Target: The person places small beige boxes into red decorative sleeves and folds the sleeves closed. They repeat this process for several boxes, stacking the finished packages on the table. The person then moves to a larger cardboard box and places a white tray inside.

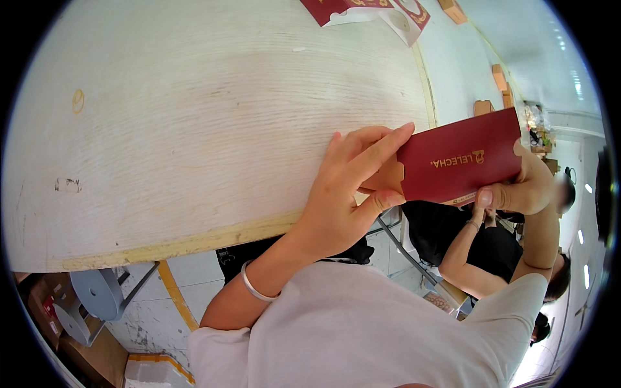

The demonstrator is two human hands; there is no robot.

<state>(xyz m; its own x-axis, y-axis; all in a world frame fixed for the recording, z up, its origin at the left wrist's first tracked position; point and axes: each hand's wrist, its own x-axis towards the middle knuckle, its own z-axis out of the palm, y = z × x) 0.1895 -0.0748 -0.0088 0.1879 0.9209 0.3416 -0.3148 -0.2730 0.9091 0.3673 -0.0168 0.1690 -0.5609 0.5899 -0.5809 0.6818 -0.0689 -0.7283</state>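
Note:
A dark red carton sleeve (458, 157) with gold writing is held up over the table's near edge, to the right. Out of its left end sticks a tan cardboard piece (386, 177), partly inside the sleeve. My left hand (347, 186) wraps around this tan piece, its thumb and fingertips at the sleeve's left edge. From the right, my right hand (526, 186) grips the sleeve, with the thumb on its lower edge. The right fingers are hidden behind the sleeve.
On the pale wooden table (194, 121), red and white printed packaging (361, 12) lies at the far edge. Several small tan boxes (483, 107) sit on the adjoining surface. A person in black (485, 252) is close on my right. Grey stools (97, 293) stand below the table, left.

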